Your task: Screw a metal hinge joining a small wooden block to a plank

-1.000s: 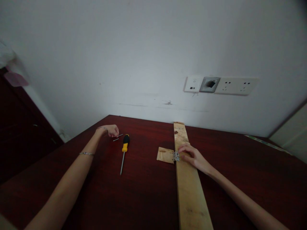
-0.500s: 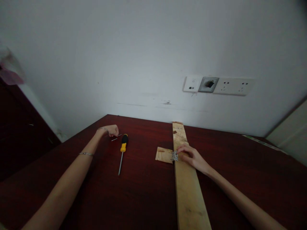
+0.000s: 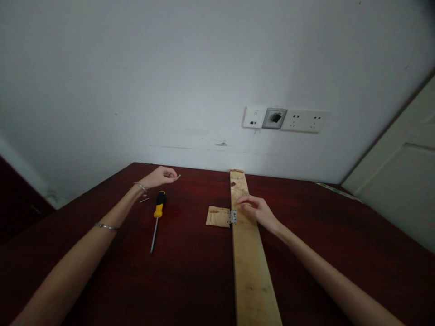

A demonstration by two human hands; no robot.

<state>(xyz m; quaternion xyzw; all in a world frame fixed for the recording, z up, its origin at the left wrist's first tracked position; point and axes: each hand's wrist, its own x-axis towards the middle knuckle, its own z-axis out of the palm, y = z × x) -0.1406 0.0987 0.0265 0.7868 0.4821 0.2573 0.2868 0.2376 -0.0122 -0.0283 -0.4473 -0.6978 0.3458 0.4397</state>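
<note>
Between the fingertips of my left hand [image 3: 162, 176] is a small metal screw [image 3: 178, 177], lifted over the far left of the table. A second screw [image 3: 144, 200] lies on the table below that wrist. Beside it rests a screwdriver [image 3: 158, 210] with a yellow and black handle, its shaft pointing toward me. My right hand [image 3: 260, 212] hovers at or just over the long wooden board [image 3: 253, 267], fingers apart and holding nothing. A metal hinge [image 3: 233, 216] sits at the board's left edge, meeting a small wooden piece [image 3: 218, 217].
The dark red table [image 3: 190, 280] backs onto a white wall [image 3: 170, 81]. Wall sockets [image 3: 301, 121] are set above its far edge, one with a black plug [image 3: 276, 118]. A pale door [image 3: 404, 181] stands at the right. A flat strip [image 3: 340, 192] lies near the far right corner.
My left hand has risen from the table and moved right with one screw pinched in it. My right hand has drawn back slightly from the hinge. The view has turned right.
</note>
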